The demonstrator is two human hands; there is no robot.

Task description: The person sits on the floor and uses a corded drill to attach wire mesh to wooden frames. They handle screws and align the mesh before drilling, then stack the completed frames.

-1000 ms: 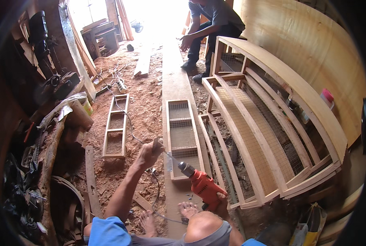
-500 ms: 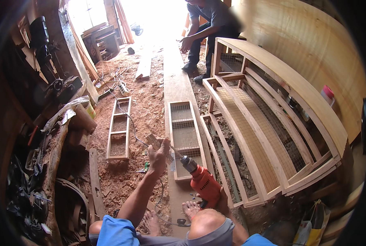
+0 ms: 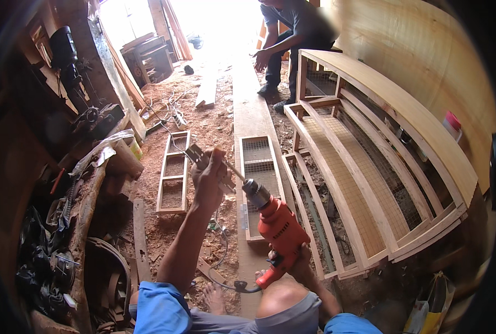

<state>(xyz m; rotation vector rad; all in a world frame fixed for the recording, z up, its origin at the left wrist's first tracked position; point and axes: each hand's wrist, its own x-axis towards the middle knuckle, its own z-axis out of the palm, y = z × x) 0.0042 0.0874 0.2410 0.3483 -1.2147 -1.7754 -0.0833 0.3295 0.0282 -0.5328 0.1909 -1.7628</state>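
Observation:
A small notched piece of wood [image 3: 197, 156] is gripped in my left hand [image 3: 208, 181], fingers wrapped round it, so much of it is hidden. My right hand [image 3: 300, 263] holds a red electric drill [image 3: 281, 227] by its handle, above my right knee. From the drill's metal chuck [image 3: 255, 192] a long bit [image 3: 235, 172] points up and left, its tip close by my left hand; whether it touches the wood I cannot tell. A power cord runs from the drill's handle down toward the ground.
A three-part wooden frame [image 3: 160, 195] lies on sawdust; a meshed frame [image 3: 244, 222] rests on a long plank [image 3: 251, 111]. To the right stands a large slatted wooden cage [image 3: 364, 189]. Another person [image 3: 295, 39] sits beyond it. Scrap and tools crowd the left.
The drill has come up and tilted, showing more of its handle. My left hand has risen slightly and turned the wood piece. The whole view has shifted a little.

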